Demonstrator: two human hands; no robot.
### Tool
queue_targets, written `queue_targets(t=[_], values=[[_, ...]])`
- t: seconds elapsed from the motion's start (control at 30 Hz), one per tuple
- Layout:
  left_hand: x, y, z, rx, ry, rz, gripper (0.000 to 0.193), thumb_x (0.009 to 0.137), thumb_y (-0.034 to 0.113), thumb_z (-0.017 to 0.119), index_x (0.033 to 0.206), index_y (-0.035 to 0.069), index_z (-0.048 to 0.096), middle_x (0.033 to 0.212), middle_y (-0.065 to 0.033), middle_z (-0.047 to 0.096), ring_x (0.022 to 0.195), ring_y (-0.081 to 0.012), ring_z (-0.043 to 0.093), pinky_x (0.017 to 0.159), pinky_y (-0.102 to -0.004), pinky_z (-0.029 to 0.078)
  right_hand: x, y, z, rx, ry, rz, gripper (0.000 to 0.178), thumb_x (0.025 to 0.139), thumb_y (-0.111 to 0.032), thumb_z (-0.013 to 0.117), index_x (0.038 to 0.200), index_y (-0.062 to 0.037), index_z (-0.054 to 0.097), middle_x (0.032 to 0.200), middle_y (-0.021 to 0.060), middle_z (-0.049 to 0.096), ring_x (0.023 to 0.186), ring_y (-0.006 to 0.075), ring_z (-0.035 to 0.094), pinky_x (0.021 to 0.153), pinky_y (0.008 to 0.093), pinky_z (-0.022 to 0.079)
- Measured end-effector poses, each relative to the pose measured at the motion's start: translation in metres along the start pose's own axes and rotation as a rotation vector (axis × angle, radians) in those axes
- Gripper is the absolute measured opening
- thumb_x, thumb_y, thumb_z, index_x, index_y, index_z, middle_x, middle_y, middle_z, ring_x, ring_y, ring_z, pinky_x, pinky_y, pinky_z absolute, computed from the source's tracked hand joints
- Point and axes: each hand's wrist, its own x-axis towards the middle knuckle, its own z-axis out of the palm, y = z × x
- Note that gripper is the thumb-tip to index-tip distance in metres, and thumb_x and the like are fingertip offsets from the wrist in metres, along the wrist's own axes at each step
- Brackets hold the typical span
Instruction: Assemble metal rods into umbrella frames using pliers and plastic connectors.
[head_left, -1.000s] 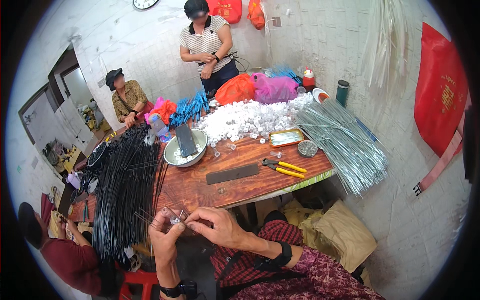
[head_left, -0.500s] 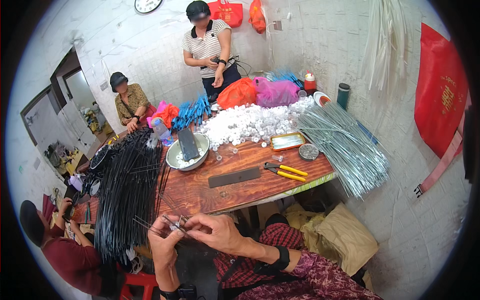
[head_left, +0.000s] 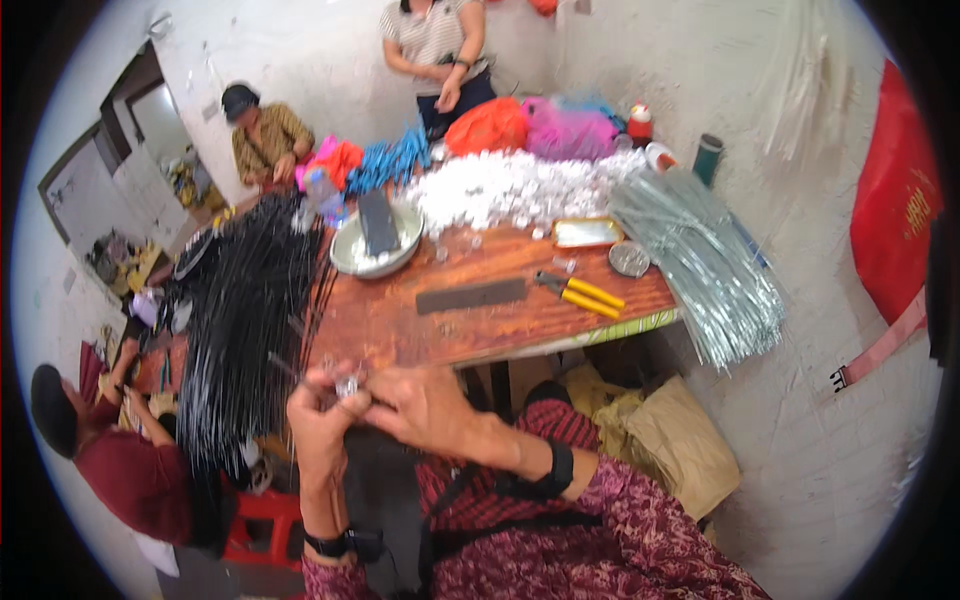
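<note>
- Desk: wooden; yellow-handled pliers near the front right corner.
- Clear plastic piece: at the desk's front edge, pinched in left hand.
- Right hand: beside it; grip blurred, cannot tell.

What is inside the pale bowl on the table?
The bowl holds small white pieces, blurred here, with a dark phone lying partly over them. Whatever lies directly beneath the phone is covered and cannot be seen.

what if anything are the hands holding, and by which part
The left hand holds a small, clear plastic piece between thumb and fingers; blur hides which part is gripped. The right hand is beside it; its hold cannot be told.
</note>
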Motion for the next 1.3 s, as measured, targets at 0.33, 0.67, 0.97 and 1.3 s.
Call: queue_targets(t=[0.33,0.67,0.97,1.3], values=[[0.012,-0.007,-0.019,-0.044,-0.229,0.016,0.049,0.079,0.010,0.074,0.122,-0.004,0.056,0.109,-0.0152,0.067,0.095,-0.0179,0.064,0.086,-0.0297,0.051,0.003,0.005,-0.005,0.076,-0.027,0.102,0.023,0.076,-0.026,0.070,0.079,-0.0038,0.066,0.067,0.0140,0.060,0.063,0.0336,0.061,0.054,0.0423,0.045],[0.020,-0.012,-0.038,-0.113,-0.297,-0.049,0.034,0.068,-0.001,0.077,0.100,-0.001,0.067,0.096,-0.0083,0.069,0.085,-0.0141,0.065,0.076,-0.0280,0.054,0.000,0.004,-0.007,0.086,-0.116,0.042,0.024,0.076,-0.025,0.073,0.078,-0.0023,0.066,0.065,0.0126,0.057,0.058,0.0283,0.057,0.053,0.0381,0.043],[0.022,-0.010,-0.030,-0.049,-0.325,0.031,0.039,0.065,0.008,0.085,0.096,0.003,0.061,0.096,-0.0056,0.065,0.085,-0.0139,0.064,0.078,-0.0277,0.053,0.011,0.008,-0.021,0.177,-0.258,0.091,0.022,0.074,-0.024,0.075,0.080,-0.0030,0.069,0.065,0.0133,0.060,0.057,0.0261,0.058,0.053,0.0370,0.042],[0.001,-0.008,-0.031,-0.015,-0.261,0.043,0.045,0.075,0.009,0.077,0.112,-0.003,0.056,0.109,-0.0178,0.065,0.101,-0.0241,0.064,0.087,-0.0339,0.053,0.008,0.000,-0.010,0.043,-0.188,0.101,0.023,0.075,-0.027,0.072,0.075,-0.0045,0.069,0.066,0.0162,0.062,0.062,0.0345,0.062,0.055,0.0431,0.047]])
